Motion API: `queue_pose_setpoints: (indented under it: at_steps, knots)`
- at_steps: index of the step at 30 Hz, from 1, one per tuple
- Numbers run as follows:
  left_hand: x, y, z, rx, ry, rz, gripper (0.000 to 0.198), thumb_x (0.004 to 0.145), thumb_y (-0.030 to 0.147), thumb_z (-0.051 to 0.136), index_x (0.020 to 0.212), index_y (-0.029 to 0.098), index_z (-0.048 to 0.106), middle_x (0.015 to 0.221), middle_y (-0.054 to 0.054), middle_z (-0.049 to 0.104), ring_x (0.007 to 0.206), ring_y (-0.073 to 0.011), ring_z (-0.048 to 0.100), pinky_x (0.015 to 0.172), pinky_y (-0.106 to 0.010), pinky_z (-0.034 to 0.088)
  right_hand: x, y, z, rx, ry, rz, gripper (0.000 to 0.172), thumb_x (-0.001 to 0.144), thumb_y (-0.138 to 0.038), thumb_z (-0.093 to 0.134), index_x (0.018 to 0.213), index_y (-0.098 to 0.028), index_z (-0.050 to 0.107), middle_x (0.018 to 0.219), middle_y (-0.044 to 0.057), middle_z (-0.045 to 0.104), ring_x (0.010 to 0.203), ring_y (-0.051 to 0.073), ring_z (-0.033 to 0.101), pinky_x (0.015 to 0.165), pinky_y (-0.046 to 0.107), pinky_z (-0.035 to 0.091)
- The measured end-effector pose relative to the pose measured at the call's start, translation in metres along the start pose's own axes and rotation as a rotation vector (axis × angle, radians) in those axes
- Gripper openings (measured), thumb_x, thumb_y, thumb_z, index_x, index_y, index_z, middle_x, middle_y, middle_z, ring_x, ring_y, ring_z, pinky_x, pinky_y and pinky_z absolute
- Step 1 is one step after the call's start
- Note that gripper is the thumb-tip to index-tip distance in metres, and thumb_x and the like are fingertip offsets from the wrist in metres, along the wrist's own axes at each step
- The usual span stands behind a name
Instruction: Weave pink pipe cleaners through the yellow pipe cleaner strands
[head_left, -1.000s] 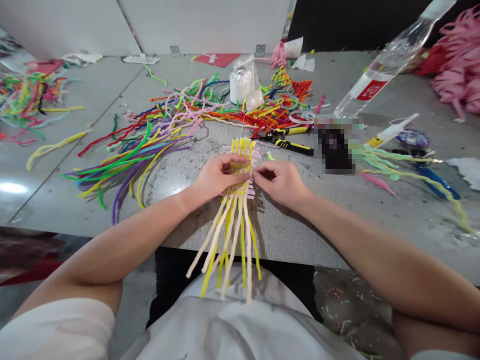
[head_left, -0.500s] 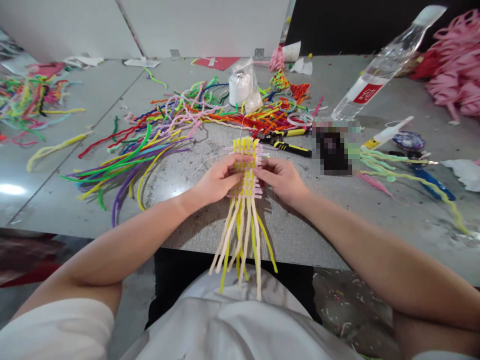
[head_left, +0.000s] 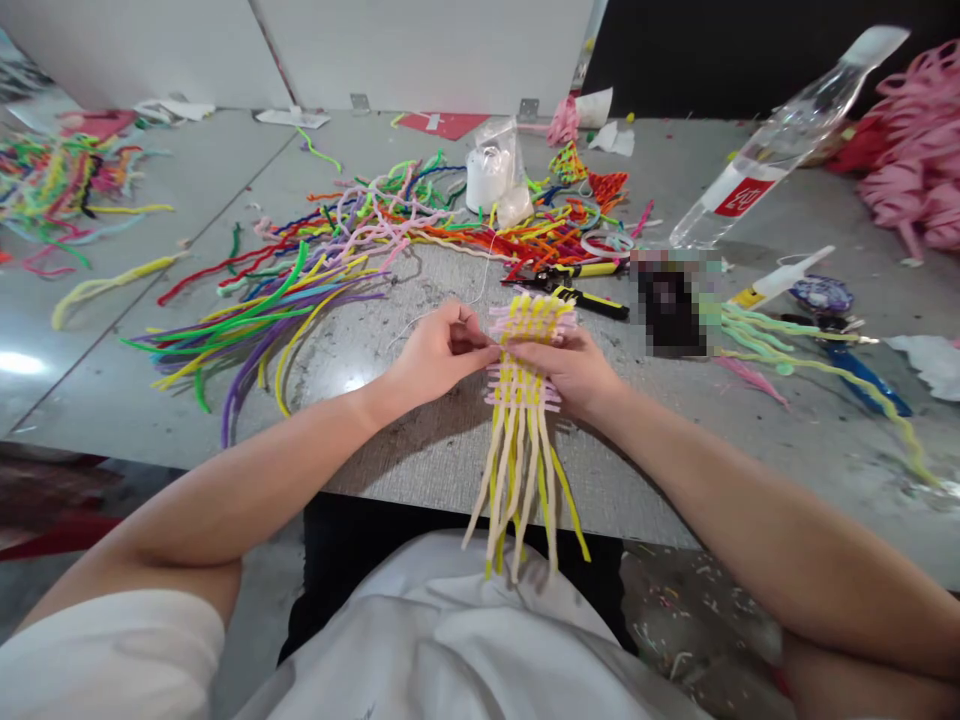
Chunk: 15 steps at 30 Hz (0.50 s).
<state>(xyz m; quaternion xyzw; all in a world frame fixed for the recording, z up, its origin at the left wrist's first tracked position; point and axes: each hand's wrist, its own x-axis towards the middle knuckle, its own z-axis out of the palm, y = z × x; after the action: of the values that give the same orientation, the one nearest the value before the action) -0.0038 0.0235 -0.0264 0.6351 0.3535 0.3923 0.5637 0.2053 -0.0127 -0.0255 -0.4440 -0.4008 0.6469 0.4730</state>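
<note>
A woven panel of pipe cleaners [head_left: 527, 384], yellow and cream crossed by pale pink, is held up over the table's front edge. Long loose yellow and cream ends hang from its bottom. My right hand [head_left: 581, 370] grips it from the right, thumb across the front and fingers mostly behind. At the left edge, my left hand [head_left: 450, 352] is closed in a pinch, its fingertips touching the panel's side; any small end between them is hidden. A thin white thread [head_left: 486, 275] runs on the table just behind the panel.
Yellow-and-black pliers [head_left: 592, 302] lie behind my right hand. Loose pipe cleaners [head_left: 262, 310] spread to the left. A white spool [head_left: 486, 180] stands at the back. On the right are a plastic bottle [head_left: 742, 190], a blurred dark object [head_left: 670, 305] and blue-handled pliers [head_left: 866, 380].
The panel has shifted right and slightly lower in view, its front now showing more fully. My left hand has moved off its face to its left edge. My right thumb now lies across it.
</note>
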Motion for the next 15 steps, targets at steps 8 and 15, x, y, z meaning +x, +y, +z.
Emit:
queue_pose_setpoints:
  at_steps: [8, 15]
  knots:
    - [-0.002, 0.012, -0.003, 0.425, -0.029, 0.129, 0.021, 0.096, 0.037, 0.073, 0.088, 0.018, 0.074, 0.082, -0.003, 0.074, 0.072, -0.013, 0.064, 0.061, -0.025, 0.048, 0.001, -0.002, 0.001, -0.035, -0.03, 0.0, 0.054, 0.051, -0.046, 0.11, 0.095, -0.026, 0.085, 0.1, 0.005, 0.087, 0.096, 0.031, 0.082, 0.091, 0.049, 0.07]
    - [-0.004, 0.016, 0.001, 0.497, -0.011, 0.15, 0.02, 0.099, 0.033, 0.065, 0.084, 0.02, 0.06, 0.076, 0.0, 0.062, 0.067, -0.0123, 0.055, 0.059, -0.025, 0.044, 0.001, -0.003, 0.002, -0.063, -0.074, 0.012, 0.053, 0.051, -0.042, 0.111, 0.094, -0.026, 0.084, 0.096, 0.004, 0.086, 0.09, 0.028, 0.081, 0.086, 0.046, 0.07]
